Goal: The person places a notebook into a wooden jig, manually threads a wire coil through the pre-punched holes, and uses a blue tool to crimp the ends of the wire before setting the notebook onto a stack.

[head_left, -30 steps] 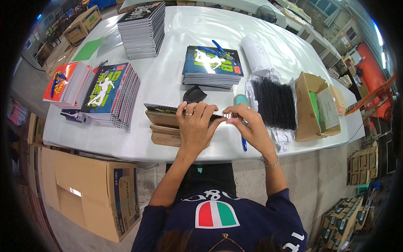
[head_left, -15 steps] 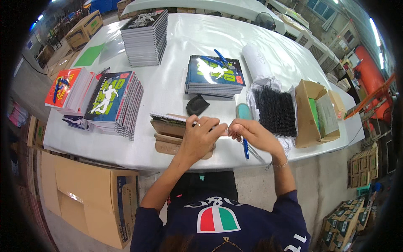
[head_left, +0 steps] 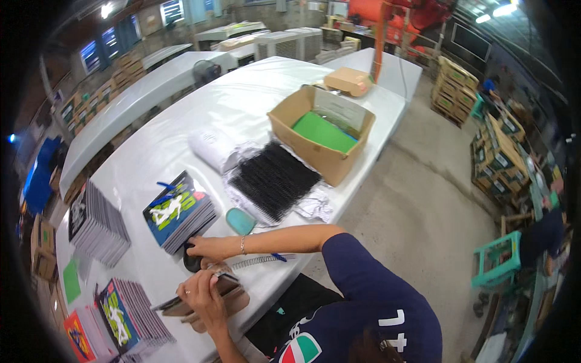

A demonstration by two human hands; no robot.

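My left hand (head_left: 204,296) is closed over the edge of a notebook (head_left: 172,307) standing upright in a brown holder (head_left: 236,302) at the table's near edge. My right hand (head_left: 212,247) reaches across to a small black curved object (head_left: 192,261), its bent fingers on the top of it; the fingertips are partly hidden. Between my right forearm and the holder lies a loose wire coil (head_left: 254,262), with a blue-handled tool (head_left: 279,257) at its end. A stack of blue-covered notebooks (head_left: 175,212) with blue pliers (head_left: 164,192) on top is just beyond my right hand.
Black coils (head_left: 275,178) lie on white wrapping beside a teal oval object (head_left: 241,221). An open carton (head_left: 339,160) holds green sheets. More notebook stacks (head_left: 103,224) stand at the left. Beyond the table's right edge are a concrete floor (head_left: 411,187) and a teal stool (head_left: 496,260).
My view has swung to the right. My right hand has left the coil near the left hand and moved to the black curved object. My left hand stays at the upright notebook.
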